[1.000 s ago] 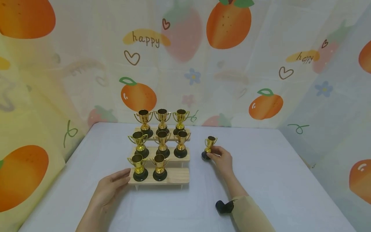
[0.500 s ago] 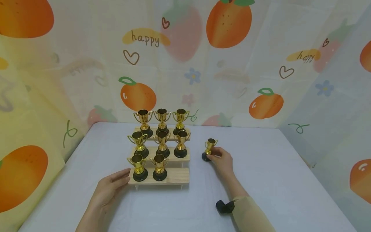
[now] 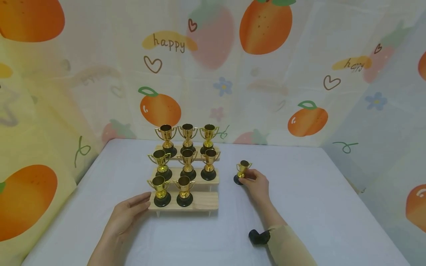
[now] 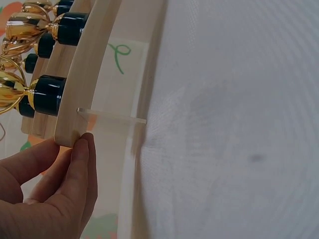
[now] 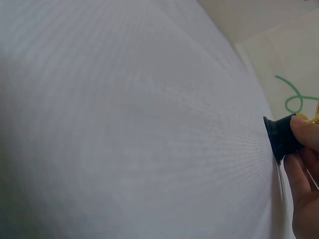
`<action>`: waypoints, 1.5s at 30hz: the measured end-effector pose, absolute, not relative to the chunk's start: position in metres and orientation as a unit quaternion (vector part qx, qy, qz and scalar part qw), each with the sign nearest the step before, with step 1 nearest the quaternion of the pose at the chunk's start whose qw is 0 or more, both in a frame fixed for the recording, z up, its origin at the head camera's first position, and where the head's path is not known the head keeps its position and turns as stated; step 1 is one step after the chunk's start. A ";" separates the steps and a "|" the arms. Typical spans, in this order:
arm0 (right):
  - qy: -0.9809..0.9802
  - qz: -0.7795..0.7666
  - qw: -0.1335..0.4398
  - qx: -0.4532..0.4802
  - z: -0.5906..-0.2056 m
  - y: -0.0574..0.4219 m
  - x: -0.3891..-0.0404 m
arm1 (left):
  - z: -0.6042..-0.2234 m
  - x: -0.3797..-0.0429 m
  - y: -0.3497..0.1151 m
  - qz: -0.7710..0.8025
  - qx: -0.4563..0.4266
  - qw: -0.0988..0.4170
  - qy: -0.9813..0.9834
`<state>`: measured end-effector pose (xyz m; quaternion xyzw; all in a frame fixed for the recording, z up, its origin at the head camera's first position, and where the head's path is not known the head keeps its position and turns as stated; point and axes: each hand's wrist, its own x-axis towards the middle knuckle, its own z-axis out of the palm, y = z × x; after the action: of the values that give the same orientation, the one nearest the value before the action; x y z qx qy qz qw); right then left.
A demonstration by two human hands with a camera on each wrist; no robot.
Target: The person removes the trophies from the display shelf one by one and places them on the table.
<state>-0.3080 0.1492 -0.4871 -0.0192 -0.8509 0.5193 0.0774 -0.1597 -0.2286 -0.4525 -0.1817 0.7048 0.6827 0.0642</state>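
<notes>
A wooden three-step display stand [image 3: 204, 201] carries several gold trophy cups on black bases. Three cups stand on the top step and three on the middle one. Two cups, one of them a left front trophy [image 3: 159, 186], occupy the left and middle of the lowest step; its right part is bare wood. My left hand [image 3: 128, 216] pinches the left end of that lowest board between thumb and fingers, plain in the left wrist view. To the right of the stand, my right hand [image 3: 256, 184] pinches a single trophy [image 3: 243, 169] low down, its black base [image 5: 283, 137] at the white cloth.
White cloth covers the table [image 3: 293, 184]. Behind and at both sides hangs a fruit-printed curtain [image 3: 259, 92]. A black device [image 3: 259, 237] sits at the right wrist beside the pale sleeve [image 3: 287, 244]. Thin clear legs [image 4: 112, 115] hold up the lowest board.
The trophy in my right hand has sunk slightly and its cup has tipped a little toward me. My left hand and the stand keep their places; the head view has shifted slightly.
</notes>
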 end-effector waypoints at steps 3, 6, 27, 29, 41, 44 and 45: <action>-0.852 0.518 0.071 -0.019 -0.488 0.150 -0.308 | -0.453 -0.159 -0.229 0.682 -0.181 0.064 0.705; -0.852 0.519 0.065 -0.018 -0.488 0.151 -0.308 | -0.453 -0.159 -0.230 0.684 -0.182 0.063 0.703; -0.840 0.536 0.070 -0.040 -0.480 0.151 -0.305 | -0.453 -0.161 -0.228 0.683 -0.191 0.064 0.702; -0.826 0.557 0.078 -0.038 -0.475 0.154 -0.305 | -0.453 -0.161 -0.228 0.684 -0.192 0.065 0.701; -0.729 0.648 0.220 -0.033 -0.421 0.171 -0.292 | -0.450 -0.162 -0.225 0.673 -0.194 0.066 0.711; -0.714 0.671 0.202 -0.003 -0.406 0.159 -0.276 | -0.452 -0.162 -0.226 0.677 -0.194 0.062 0.707; -0.711 0.677 0.188 0.009 -0.403 0.154 -0.269 | -0.452 -0.162 -0.227 0.679 -0.193 0.061 0.706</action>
<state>-0.2692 0.1537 -0.4026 0.0088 -0.7111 0.6773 0.1883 -0.1623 -0.2267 -0.4522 -0.1932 0.7056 0.6790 0.0615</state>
